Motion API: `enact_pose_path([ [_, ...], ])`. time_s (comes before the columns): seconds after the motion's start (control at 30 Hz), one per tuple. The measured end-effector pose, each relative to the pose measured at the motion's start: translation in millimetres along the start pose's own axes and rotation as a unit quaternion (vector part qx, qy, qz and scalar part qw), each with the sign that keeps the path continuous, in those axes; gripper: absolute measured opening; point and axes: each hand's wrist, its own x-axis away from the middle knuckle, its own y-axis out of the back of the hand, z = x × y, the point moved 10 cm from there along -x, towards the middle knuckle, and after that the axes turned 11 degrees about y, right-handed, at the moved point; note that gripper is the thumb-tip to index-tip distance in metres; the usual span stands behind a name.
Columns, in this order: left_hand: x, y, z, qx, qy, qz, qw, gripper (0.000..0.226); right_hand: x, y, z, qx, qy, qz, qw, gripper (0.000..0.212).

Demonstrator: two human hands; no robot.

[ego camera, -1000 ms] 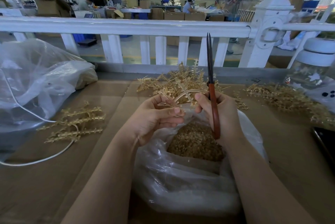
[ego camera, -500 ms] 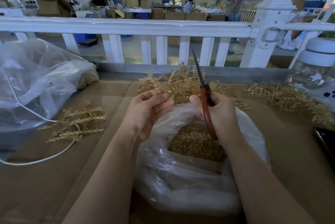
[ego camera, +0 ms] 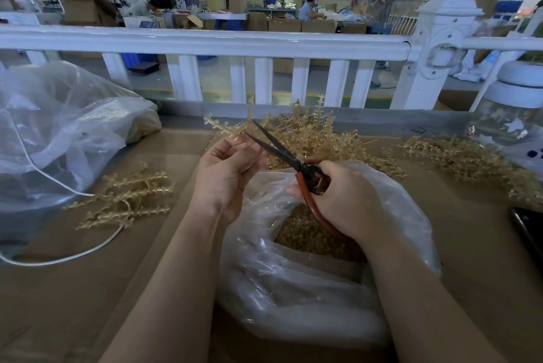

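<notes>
The left hand (ego camera: pixel 226 177) pinches a gold sprig (ego camera: pixel 224 127), likely light and bendy, by its stem; the right hand (ego camera: pixel 346 201) grips scissors (ego camera: pixel 279 148).

The scissors (ego camera: pixel 279 148) are showing dull dark metal blades at the left hand's (ego camera: pixel 226 177) fingertips, which are pinching a glossy golden plastic sprig (ego camera: pixel 227 127); below them, a clear crinkled plastic bag (ego camera: pixel 293 289) is glinting.

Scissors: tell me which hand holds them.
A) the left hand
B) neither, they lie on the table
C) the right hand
C: the right hand grips the red handles of the scissors, blades open toward the gold sprig that the left hand pinches.
</notes>
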Motion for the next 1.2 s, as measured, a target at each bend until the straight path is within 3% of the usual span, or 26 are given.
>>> enact_pose_path([
  [0.4,2,-1,-13,-0.107,-0.078,-0.020,0.991,0.017,0,3,0,0.038,-0.003,0.001,0.999,0.051],
  [0.8,5,-2,-16,-0.095,-0.082,-0.010,0.992,0.028,1,-1,-2,0.034,-0.023,0.026,0.999,0.056],
  [1.2,6,-3,-15,-0.084,-0.068,0.005,0.994,0.020,0,-1,-1,0.025,-0.026,0.018,0.999,0.062],
])
